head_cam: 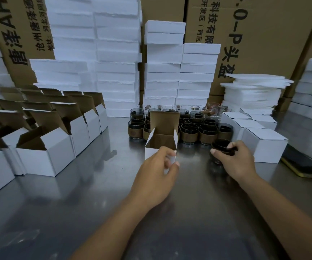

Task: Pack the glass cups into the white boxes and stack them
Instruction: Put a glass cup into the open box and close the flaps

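Observation:
A small white box [159, 141] stands upright on the steel table at the centre, its lid flap raised and side flaps spread. My left hand [158, 173] grips its near right corner. To the right, my right hand [234, 160] holds a dark glass cup [220, 145] by its rim and side, just above the table beside the box. Behind the box stand several more glass cups [192, 128] with brown sleeves, packed close together.
Several open white boxes [57, 145] line the left. Closed white boxes [264, 143] sit at the right, with a phone [305, 166] near them. Foam stacks [162, 68] and big cartons [254, 34] wall off the back. Bare steel table [95, 203] lies in front.

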`<move>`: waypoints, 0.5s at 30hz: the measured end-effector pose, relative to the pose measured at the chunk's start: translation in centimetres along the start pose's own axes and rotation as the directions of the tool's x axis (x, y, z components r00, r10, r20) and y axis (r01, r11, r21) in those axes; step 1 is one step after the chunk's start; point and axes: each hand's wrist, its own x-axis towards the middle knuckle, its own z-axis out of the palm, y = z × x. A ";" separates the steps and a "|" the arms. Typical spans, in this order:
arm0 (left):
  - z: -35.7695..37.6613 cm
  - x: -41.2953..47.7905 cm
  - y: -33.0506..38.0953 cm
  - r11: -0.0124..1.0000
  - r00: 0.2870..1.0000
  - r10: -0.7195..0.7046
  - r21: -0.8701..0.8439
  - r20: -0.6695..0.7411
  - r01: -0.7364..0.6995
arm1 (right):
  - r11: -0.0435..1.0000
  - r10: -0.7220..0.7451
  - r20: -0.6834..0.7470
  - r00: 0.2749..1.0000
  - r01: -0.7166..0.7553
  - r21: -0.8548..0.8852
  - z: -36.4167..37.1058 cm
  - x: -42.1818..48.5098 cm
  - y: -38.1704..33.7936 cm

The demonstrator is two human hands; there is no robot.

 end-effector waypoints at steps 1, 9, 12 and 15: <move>-0.1 0.1 0.0 0.997 0.999 -0.035 -0.062 0.007 0.036 | 0.996 0.015 0.009 1.000 -0.016 0.093 0.0 -0.3 -0.5; -0.5 0.3 0.6 0.833 0.980 -0.181 -0.516 0.087 0.199 | 0.582 0.036 0.436 0.899 -0.374 0.722 0.6 -5.2 -6.7; -0.5 0.2 0.6 0.812 0.981 -0.166 -0.551 0.097 0.192 | 0.546 0.021 0.538 0.843 -0.460 0.700 1.5 -6.9 -6.8; -0.4 0.0 0.6 0.814 0.977 -0.154 -0.542 0.147 0.210 | 0.501 0.010 0.573 0.819 -0.501 0.706 2.0 -7.8 -6.2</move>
